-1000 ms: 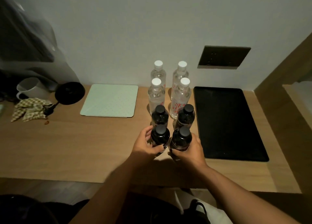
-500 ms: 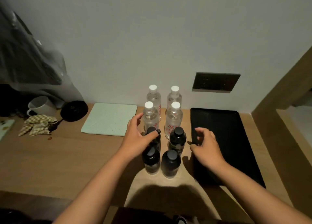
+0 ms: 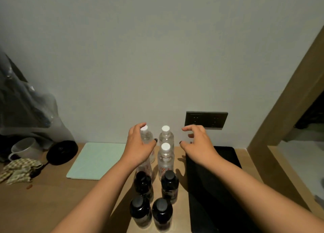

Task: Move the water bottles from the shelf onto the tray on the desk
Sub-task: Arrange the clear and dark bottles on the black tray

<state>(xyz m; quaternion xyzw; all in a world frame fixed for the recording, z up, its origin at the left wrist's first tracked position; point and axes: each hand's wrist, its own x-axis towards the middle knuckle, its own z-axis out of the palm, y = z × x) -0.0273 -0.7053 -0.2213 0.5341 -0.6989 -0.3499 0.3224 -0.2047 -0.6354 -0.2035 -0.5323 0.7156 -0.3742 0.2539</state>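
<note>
Head view looks down at my wooden desk, the biggest thing I can see. On its right side lies the black tray, flat and dark. A pale green mat lies flat on the left part of the desk, near the wall. Far left are a white mug, a round black lid and a checked cloth (all bunched close together).

Between the mat and the tray stand the bottles, all upright on the desk and not on the tray. At the back are the clear water bottles with white caps. In front of them are four dark bottles with black caps, in two rows of two.

My left hand reaches over the back left clear bottle. Its fingers curve around the top part, but I cannot tell if they really touch it. My right hand floats in the air just right of the clear bottles, above the tray's back edge. Its fingers are loosely bent and spread, holding nothing.

A dark wall plate sits on the wall behind my right hand.
</note>
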